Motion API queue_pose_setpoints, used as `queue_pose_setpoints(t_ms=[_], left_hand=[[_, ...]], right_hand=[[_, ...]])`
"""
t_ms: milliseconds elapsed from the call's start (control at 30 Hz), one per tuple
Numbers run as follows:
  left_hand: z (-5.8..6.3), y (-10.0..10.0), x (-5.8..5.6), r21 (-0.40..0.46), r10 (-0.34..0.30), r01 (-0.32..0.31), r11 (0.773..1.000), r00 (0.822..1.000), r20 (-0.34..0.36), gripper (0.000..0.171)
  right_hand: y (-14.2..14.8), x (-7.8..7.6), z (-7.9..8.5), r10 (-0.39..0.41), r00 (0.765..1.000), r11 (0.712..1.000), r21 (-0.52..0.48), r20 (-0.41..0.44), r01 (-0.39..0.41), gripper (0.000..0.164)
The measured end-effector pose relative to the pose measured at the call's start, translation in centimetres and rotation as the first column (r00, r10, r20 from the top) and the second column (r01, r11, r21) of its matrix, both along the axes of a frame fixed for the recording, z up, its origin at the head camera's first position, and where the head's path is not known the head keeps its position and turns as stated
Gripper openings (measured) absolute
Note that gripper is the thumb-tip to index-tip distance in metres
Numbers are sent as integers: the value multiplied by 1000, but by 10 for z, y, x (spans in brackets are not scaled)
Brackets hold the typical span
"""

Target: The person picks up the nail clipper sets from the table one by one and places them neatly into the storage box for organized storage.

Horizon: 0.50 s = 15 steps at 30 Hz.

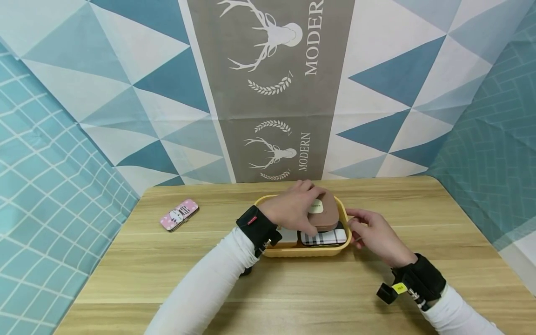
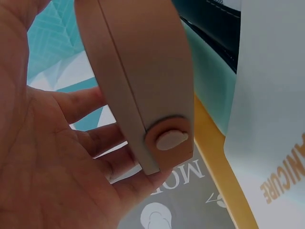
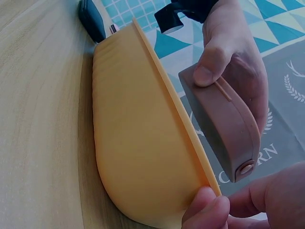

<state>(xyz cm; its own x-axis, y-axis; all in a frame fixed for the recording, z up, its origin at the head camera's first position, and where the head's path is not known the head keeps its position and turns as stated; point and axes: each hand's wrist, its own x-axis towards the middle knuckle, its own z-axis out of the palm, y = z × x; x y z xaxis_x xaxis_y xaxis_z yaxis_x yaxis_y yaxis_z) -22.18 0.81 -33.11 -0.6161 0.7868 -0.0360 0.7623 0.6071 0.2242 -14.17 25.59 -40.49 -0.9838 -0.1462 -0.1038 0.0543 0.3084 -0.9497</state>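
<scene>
Far left: a pink case with a cartoon figure (image 1: 179,215) lies on the wood-grain worktop (image 1: 130,284), well apart from both hands.

Next, the yellow basket (image 1: 286,252). A pale item (image 1: 288,236) sits in its left part, partly hidden under the left wrist; beside it, a checked case (image 1: 326,238).

Left hand (image 1: 295,207): reaches over the basket, clamped on a brown case (image 1: 331,213), thumb on the near side, fingers on the far. That case is above the basket's right half, over the checked one. From the right wrist, a gap shows between its underside and the rim; whether it touches anything inside, I can't tell. The grip looks sound to me: opposite sides held, the tag on top in sight, the stud (image 2: 172,140) free of the fingers. Best to keep the case level and the pressure even (it looks smooth, so a lopsided pinch might slip), with the fingertips clear of the checked case.

Far right: the right hand (image 1: 372,232) pinches the basket's rim at that end. A light, steady hold serves well here; pulling could tilt the basket.
</scene>
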Motion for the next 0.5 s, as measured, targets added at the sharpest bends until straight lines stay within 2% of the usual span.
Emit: queue_pose_setpoints(t_ms=[500], left_hand=[[-8, 9, 0, 5, 2, -2, 1000, 999, 36, 94]], right_hand=[[1, 1, 0, 15, 1000, 1000, -9, -26, -15, 48]])
